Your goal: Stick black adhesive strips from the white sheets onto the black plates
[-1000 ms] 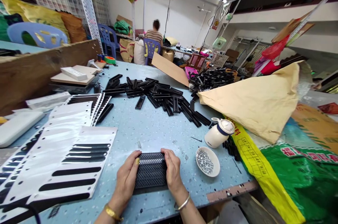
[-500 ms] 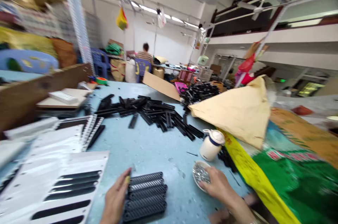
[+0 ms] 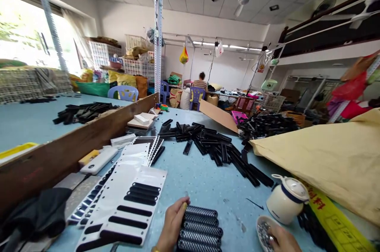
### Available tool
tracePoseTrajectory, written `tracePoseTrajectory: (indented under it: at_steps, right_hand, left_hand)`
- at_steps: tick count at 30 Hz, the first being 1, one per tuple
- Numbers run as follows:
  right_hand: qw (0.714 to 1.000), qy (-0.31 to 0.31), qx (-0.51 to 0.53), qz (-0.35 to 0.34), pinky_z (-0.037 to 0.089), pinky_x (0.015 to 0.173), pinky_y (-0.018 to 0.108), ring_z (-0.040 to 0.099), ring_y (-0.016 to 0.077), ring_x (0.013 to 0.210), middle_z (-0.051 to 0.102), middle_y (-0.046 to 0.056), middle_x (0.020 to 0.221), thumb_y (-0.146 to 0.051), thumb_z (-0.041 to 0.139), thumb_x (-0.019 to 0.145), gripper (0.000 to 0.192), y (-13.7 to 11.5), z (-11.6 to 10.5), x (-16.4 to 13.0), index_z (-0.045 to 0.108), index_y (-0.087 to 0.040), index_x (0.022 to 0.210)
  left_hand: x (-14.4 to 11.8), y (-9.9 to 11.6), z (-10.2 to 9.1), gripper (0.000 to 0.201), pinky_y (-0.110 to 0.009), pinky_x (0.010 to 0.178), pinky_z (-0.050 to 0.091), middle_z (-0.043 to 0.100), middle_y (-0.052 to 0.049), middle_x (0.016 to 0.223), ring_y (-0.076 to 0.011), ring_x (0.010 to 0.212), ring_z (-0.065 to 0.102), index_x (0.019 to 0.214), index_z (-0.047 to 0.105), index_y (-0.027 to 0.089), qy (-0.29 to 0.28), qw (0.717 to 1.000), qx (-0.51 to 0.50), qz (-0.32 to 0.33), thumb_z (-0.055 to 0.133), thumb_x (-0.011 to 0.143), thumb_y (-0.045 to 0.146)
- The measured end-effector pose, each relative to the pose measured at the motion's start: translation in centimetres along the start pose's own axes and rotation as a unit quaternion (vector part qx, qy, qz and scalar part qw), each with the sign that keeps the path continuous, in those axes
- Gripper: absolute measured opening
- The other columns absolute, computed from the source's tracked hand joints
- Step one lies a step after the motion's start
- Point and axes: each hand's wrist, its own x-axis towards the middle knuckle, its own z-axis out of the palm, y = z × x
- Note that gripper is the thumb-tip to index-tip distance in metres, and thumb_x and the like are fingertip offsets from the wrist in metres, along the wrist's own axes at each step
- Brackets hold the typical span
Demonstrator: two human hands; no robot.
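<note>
The left hand (image 3: 172, 226) rests against the left side of the stack of black ribbed strips (image 3: 199, 230), its fingers laid flat on it, probably to keep the pieces aligned. Right of the stack, the right hand (image 3: 283, 239) reaches into the small dish of metal bits (image 3: 262, 233); if its fingers are pinching, I cannot tell. Behind the stack, the pale blue counter (image 3: 204, 182) carries loose black strips (image 3: 213, 145) in a crowded workshop.

A stack of black strips (image 3: 199, 230) was touched by the left hand (image 3: 172, 227), while the right hand (image 3: 283, 240) was placed at the bowl (image 3: 261, 231) beside a jar (image 3: 286, 199).
</note>
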Motion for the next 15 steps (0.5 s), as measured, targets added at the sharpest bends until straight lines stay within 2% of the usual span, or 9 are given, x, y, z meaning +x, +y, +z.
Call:
tracePoseTrajectory:
  at_steps: [2, 7, 9, 10, 12, 15]
  right_hand:
    - [0.999, 0.039, -0.016, 0.003, 0.052, 0.072, 0.039, 0.072, 0.0335, 0.079, 0.075, 0.014, 0.076, -0.016, 0.058, 0.064, 0.013, -1.2, -0.9, -0.3, 0.068, -0.024, 0.06]
    - [0.999, 0.03, -0.032, 0.013, 0.05, 0.078, 0.033, 0.068, 0.0241, 0.083, 0.072, 0.01, 0.077, -0.011, 0.056, 0.081, 0.019, -2.1, -1.8, -0.4, 0.067, -0.018, 0.067]
    - [0.999, 0.018, -0.039, 0.024, 0.052, 0.079, 0.034, 0.067, 0.0204, 0.085, 0.071, 0.008, 0.085, -0.019, 0.06, 0.089, 0.013, -1.6, -1.7, -0.3, 0.068, -0.015, 0.08]
    - [0.999, 0.012, -0.042, 0.029, 0.053, 0.08, 0.036, 0.066, 0.0188, 0.087, 0.069, 0.006, 0.095, -0.025, 0.06, 0.092, 0.013, -1.4, -1.7, -0.2, 0.067, -0.014, 0.093]
    - [0.998, 0.003, -0.044, 0.034, 0.055, 0.082, 0.038, 0.065, 0.0186, 0.093, 0.065, 0.006, 0.11, -0.032, 0.059, 0.095, 0.022, -1.0, -1.8, -0.3, 0.062, -0.016, 0.11]
    - [0.999, -0.005, -0.036, 0.032, 0.055, 0.082, 0.04, 0.064, 0.02, 0.096, 0.063, 0.007, 0.116, -0.033, 0.059, 0.095, 0.026, -0.9, -2.2, -0.5, 0.06, -0.017, 0.116]
  left_hand:
    - [0.2, 0.0, 0.0, 0.046, -0.039, 0.09, 0.055, 0.078, -0.008, 0.099, -0.0298, 0.097, 0.07, 0.1, 0.076, 0.018, 0.0, 1.0, -0.007, -0.003, 0.051, 0.084, 0.053]
    - [0.8, -0.3, 0.1, 0.054, -0.045, 0.098, 0.05, 0.076, -0.012, 0.105, -0.0327, 0.106, 0.068, 0.101, 0.074, 0.014, 0.0, 0.999, -0.024, -0.023, 0.055, 0.079, 0.06]
    - [1.2, -0.4, 0.0, 0.055, -0.046, 0.102, 0.047, 0.076, -0.011, 0.108, -0.0317, 0.109, 0.066, 0.104, 0.073, 0.015, -0.007, 0.999, -0.037, -0.024, 0.055, 0.079, 0.061]
    - [1.4, -0.5, 0.0, 0.055, -0.046, 0.103, 0.046, 0.076, -0.011, 0.107, -0.0311, 0.11, 0.066, 0.104, 0.073, 0.015, -0.012, 0.999, -0.044, -0.022, 0.056, 0.079, 0.061]
    - [1.5, -0.5, 0.0, 0.054, -0.045, 0.103, 0.046, 0.076, -0.011, 0.106, -0.0304, 0.109, 0.066, 0.103, 0.073, 0.015, -0.02, 0.998, -0.055, -0.02, 0.057, 0.079, 0.06]
    - [1.3, -0.5, 0.0, 0.054, -0.043, 0.1, 0.048, 0.076, -0.012, 0.106, -0.0296, 0.107, 0.067, 0.104, 0.072, 0.013, -0.02, 0.998, -0.062, -0.018, 0.057, 0.08, 0.059]
